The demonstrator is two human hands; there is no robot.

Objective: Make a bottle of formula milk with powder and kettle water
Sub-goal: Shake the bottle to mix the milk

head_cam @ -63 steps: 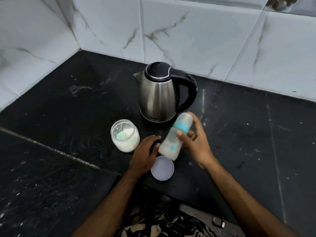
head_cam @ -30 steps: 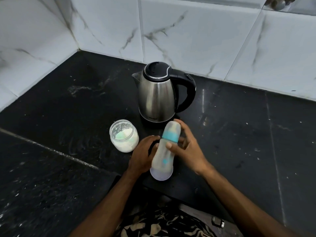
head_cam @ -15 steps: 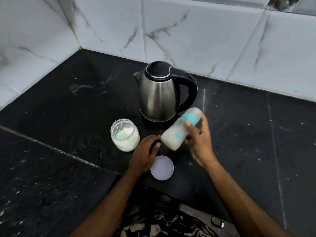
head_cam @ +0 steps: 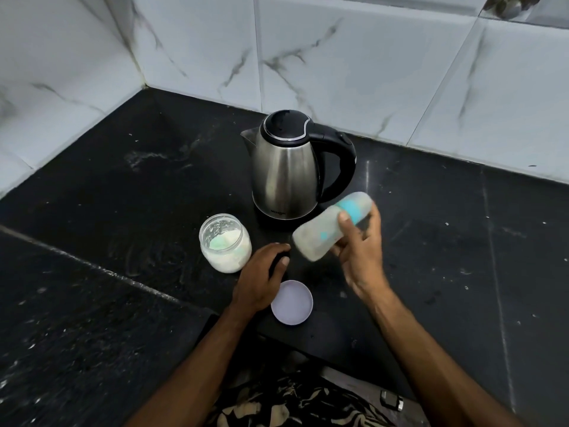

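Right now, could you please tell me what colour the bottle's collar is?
Turquoise, on the bottle gripped by the right hand; head view.

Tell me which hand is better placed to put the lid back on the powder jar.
Left, probably. The left hand rests on the counter holding nothing, between the open powder jar and the lid. The right hand grips the tilted bottle.
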